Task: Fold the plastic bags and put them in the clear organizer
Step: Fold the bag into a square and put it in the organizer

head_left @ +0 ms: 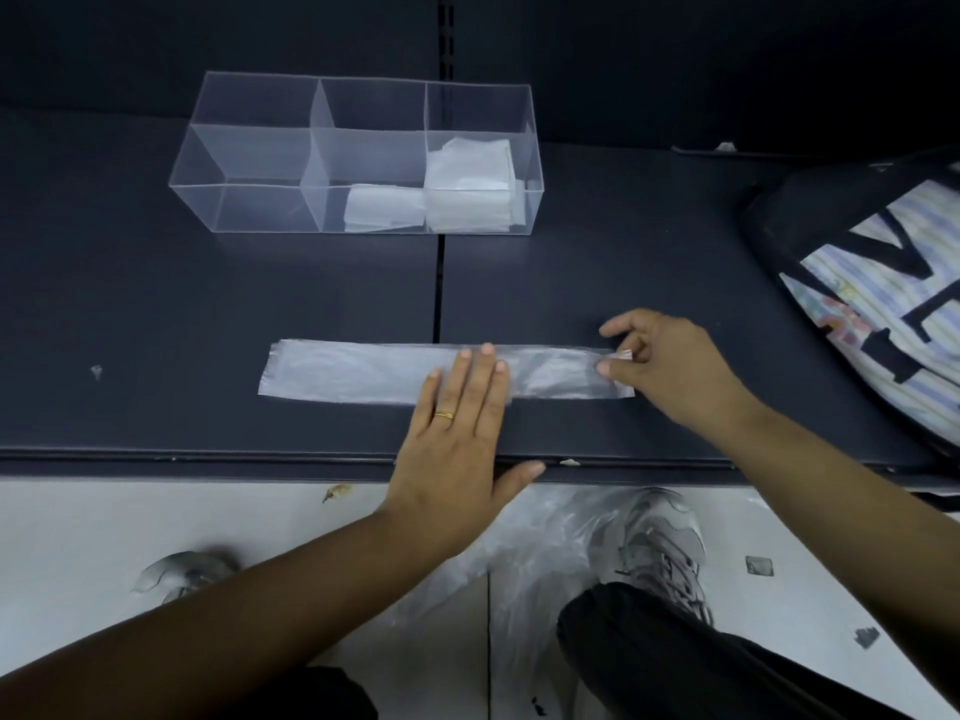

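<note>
Lying flat along the front of the dark shelf (pixel 208 314), the bag (pixel 353 374) is folded into 1 long narrow strip that runs left to right. The left hand (pixel 457 439) rests on the middle of it, palm down, with its fingers straight and close together and its thumb out to the side at the shelf's edge. A gold ring (pixel 443 415) shows on 1 finger. The right hand (pixel 670 366) is at the strip's right end, where thumb and forefinger pinch the end and the other fingers curl loosely above it.

The organizer (pixel 249 148) stands well behind the bag, toward the back left, and is divided into 6 sections. Folded bags (pixel 467 200) are stacked in its right column, and 1 more lies in the middle column near the front wall; the left column holds nothing visible.

A tote (pixel 883 283) with black lettering lies at the shelf's right edge. Below the shelf, loose plastic (pixel 540 553) lies on the pale floor (pixel 156 522) beside a grey shoe (pixel 660 543).
</note>
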`<state>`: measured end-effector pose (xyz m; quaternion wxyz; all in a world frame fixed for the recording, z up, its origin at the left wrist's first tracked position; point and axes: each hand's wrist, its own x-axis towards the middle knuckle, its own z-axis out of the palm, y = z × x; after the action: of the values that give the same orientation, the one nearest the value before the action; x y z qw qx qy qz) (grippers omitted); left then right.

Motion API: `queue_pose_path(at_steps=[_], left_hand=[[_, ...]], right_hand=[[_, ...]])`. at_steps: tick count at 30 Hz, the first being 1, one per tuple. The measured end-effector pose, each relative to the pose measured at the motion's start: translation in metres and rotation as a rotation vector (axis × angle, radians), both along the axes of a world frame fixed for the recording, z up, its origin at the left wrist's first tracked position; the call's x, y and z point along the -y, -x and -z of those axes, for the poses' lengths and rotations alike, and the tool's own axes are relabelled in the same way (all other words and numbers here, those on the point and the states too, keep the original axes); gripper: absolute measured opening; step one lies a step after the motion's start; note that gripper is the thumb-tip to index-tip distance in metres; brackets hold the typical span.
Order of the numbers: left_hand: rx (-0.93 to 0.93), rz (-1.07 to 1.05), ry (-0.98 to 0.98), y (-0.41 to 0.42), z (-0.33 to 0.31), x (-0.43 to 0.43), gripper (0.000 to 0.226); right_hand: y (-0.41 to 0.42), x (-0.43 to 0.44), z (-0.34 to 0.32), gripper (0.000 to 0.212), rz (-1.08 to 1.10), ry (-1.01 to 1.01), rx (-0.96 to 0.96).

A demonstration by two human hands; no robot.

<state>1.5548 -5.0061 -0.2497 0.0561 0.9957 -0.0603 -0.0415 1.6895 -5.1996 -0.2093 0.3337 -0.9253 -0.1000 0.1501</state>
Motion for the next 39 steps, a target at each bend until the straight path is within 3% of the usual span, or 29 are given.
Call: queue_pose_path(at_steps=[4,11,13,16,19,21,24,29,31,35,39], left_hand=[[-0.029,-0.035,-0.006,0.001,0.006,-0.001,0.092],[-0.068,-0.069,0.011,-0.003,0.004,-0.003,0.096],[-0.067,-0.052,0.013,-0.003,0.003,-0.005,0.095],[-0.053,-0.026,0.037,-0.003,0.000,-0.007,0.095],[0.020,0.014,0.114,-0.001,-0.005,-0.001,0.096],[0.106,0.057,0.273,0.002,-0.012,0.012,0.091],[0.215,0.002,0.664,0.006,-0.031,0.028,0.063],[-0.052,-0.220,1.319,0.005,-0.062,0.009,0.025],[-0.155,-0.314,1.479,0.001,-0.066,-0.003,0.023],[-0.339,-0.521,1.796,-0.009,-0.058,-0.027,0.032],[-0.397,-0.539,1.962,-0.013,-0.051,-0.047,0.038]], right_hand=[[-0.002,-0.001,0.012,0.008,0.032,0.043,0.050],[0.002,-0.001,0.005,0.015,-0.084,0.155,0.056],[0.006,0.002,-0.003,0.015,-0.024,0.028,-0.061],[0.018,0.006,-0.020,0.011,0.109,-0.313,-0.372],[0.032,0.003,-0.039,0.011,0.191,-0.477,-0.591],[0.046,-0.003,-0.051,0.015,0.166,-0.558,-0.693],[0.062,-0.014,-0.071,0.023,0.001,-0.645,-0.784],[0.039,-0.014,-0.071,0.044,-0.069,-0.654,-0.467],[0.027,-0.021,-0.055,0.053,-0.145,-0.689,-0.519],[0.024,-0.051,-0.028,0.065,-0.409,-0.700,-0.838],[0.024,-0.066,-0.018,0.057,-0.510,-0.591,-0.836]])
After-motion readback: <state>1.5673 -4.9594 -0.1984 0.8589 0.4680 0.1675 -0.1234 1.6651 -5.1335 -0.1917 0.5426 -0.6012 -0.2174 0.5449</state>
